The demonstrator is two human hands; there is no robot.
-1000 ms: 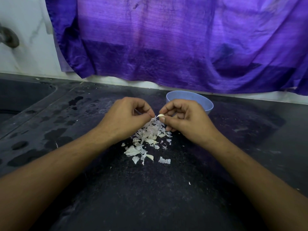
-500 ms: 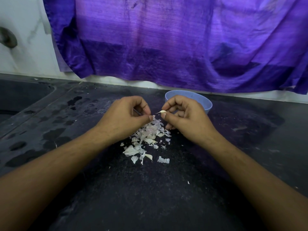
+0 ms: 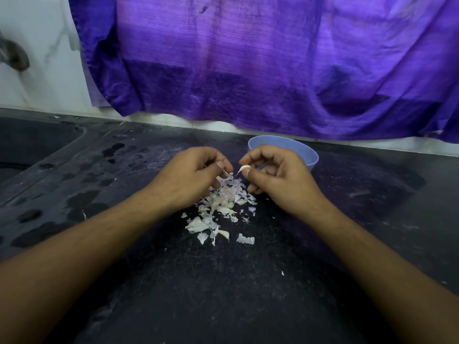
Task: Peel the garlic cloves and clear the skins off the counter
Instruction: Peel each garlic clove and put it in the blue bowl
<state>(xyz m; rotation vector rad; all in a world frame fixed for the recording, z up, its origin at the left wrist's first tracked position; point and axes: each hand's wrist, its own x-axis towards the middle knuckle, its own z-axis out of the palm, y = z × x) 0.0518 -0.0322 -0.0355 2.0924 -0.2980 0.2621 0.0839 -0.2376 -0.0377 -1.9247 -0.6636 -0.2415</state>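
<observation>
L hand (image 3: 191, 177) pulled away pinching skin (image 3: 225, 173); R hand (image 3: 278, 180) pinches pale clove (image 3: 244, 168).

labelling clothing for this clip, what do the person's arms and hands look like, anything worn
Nothing worn shows. The left hand and right hand have no gloves or rings; the left forearm and right forearm have no watch, band or sleeve up to the frame edge. Nails are short.
</observation>
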